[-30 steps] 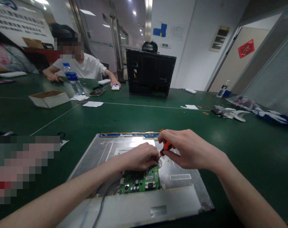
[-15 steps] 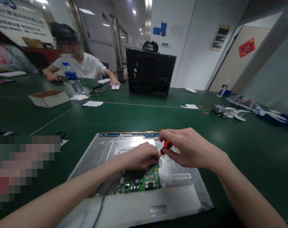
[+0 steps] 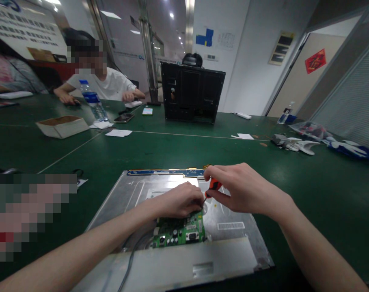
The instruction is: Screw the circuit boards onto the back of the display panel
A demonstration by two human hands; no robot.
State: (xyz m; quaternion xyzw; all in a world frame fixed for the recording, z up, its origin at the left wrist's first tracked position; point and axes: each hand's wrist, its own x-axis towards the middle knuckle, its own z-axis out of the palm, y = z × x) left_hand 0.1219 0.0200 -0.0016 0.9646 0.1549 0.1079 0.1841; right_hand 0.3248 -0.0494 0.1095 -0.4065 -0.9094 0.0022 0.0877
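Note:
A silver metal display panel (image 3: 233,247) lies flat in front of me, with a green circuit board (image 3: 178,234) on it and a blue circuit strip (image 3: 160,172) along its far edge. My right hand (image 3: 236,188) grips a red-and-black screwdriver (image 3: 214,185), its shaft tilted down toward the board's far right corner. My left hand (image 3: 182,200) rests over the far part of the board, fingers curled close to the screwdriver tip. Those fingertips are mostly hidden, so what they pinch cannot be made out. A grey cable (image 3: 130,263) runs across the panel's near left part.
Across the green table (image 3: 160,150) stands a black monitor back (image 3: 193,93). A cardboard box (image 3: 62,127), a water bottle (image 3: 94,103) and a phone (image 3: 124,117) are at left. Gloves (image 3: 296,144) lie at right. A person in a white shirt (image 3: 114,85) sits opposite.
The person opposite has drawn one hand back from the small bright object on the table. My hands and the screwdriver stay almost exactly where they were.

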